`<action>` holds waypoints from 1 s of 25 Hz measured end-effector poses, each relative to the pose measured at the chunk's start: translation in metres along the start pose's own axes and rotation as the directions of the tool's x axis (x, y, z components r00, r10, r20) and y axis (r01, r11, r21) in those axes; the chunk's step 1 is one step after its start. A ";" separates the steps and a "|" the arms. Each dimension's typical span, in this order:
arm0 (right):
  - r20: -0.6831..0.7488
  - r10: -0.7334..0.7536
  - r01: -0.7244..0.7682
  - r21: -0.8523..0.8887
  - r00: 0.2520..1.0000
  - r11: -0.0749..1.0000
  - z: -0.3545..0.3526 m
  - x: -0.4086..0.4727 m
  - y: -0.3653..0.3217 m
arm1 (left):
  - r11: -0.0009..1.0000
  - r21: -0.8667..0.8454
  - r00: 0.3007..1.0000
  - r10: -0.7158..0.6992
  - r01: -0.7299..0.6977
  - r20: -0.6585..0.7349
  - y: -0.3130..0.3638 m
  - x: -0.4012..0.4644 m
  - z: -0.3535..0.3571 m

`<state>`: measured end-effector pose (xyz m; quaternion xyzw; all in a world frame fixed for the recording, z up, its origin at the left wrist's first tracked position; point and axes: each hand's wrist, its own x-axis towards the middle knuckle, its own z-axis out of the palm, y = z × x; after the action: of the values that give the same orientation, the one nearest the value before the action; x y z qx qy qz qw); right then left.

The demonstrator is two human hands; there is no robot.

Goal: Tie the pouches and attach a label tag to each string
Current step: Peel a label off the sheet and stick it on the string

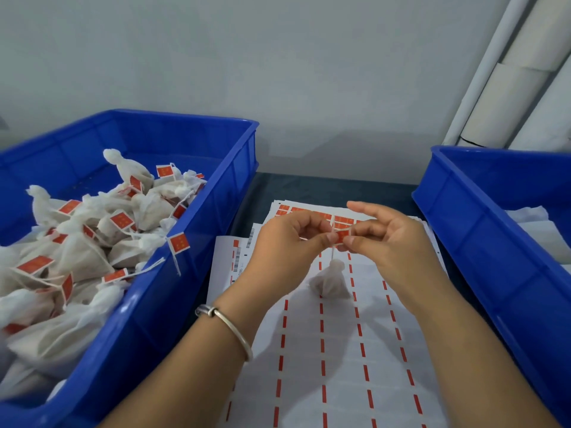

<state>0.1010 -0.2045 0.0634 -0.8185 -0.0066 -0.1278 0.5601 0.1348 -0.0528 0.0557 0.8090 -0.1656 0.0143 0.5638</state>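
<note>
between the two blue bins, over the peeled label sheet [340, 350], we hold a red label tag [342, 237] flat, long side left to right. our left hand [287, 242] pinches its left end and our right hand [386, 239] pinches its right end. the string [333, 251] runs straight down from the tag to the tied pouch [332, 281] hanging below our grip.

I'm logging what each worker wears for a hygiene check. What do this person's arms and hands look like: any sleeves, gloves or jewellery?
Both forearms are bare, with no sleeves in view, and neither the left hand nor the right hand wears a glove. The only thing worn is a thin, round silver metal bangle with a small wrapped knot, on the left wrist. No rings or watch are visible.
</note>
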 end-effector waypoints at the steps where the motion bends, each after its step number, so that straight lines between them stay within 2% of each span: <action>1: -0.004 -0.006 0.006 -0.009 1.000 1.000 0.001 -0.001 -0.003 | 0.999 0.041 1.000 0.008 -0.008 -0.013 0.003 -0.001 -0.002; 6: -0.021 -0.010 0.010 -0.005 1.000 1.000 0.012 -0.009 -0.017 | 0.982 0.170 0.986 0.102 -0.079 -0.131 0.023 -0.006 -0.014; 10: 0.025 -0.019 0.019 0.023 1.000 1.000 0.023 -0.019 -0.032 | 0.984 0.165 0.957 0.113 -0.071 -0.266 0.053 0.000 -0.043; 14: 0.058 0.022 -0.023 0.017 0.998 1.000 0.030 -0.026 -0.039 | 0.985 0.135 0.875 0.156 -0.105 -0.459 0.085 0.020 -0.085; 16: 0.084 0.030 -0.031 0.013 0.996 0.999 0.034 -0.031 -0.041 | 0.984 0.130 0.842 0.170 -0.119 -0.512 0.095 0.035 -0.107; 20: 0.129 0.050 -0.054 0.025 0.990 0.998 0.037 -0.048 -0.036 | 0.994 0.104 0.850 0.041 0.016 -0.525 0.084 0.067 -0.146; 25: 0.162 0.127 -0.130 0.011 0.979 0.991 0.035 -0.064 -0.021 | 0.994 0.007 0.826 -0.084 0.106 -0.557 0.037 0.090 -0.161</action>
<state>0.0424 -0.1560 0.0570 -0.8189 -0.0002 -0.0247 0.5734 0.2359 0.0611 0.1666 0.7877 0.0463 0.2238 0.5721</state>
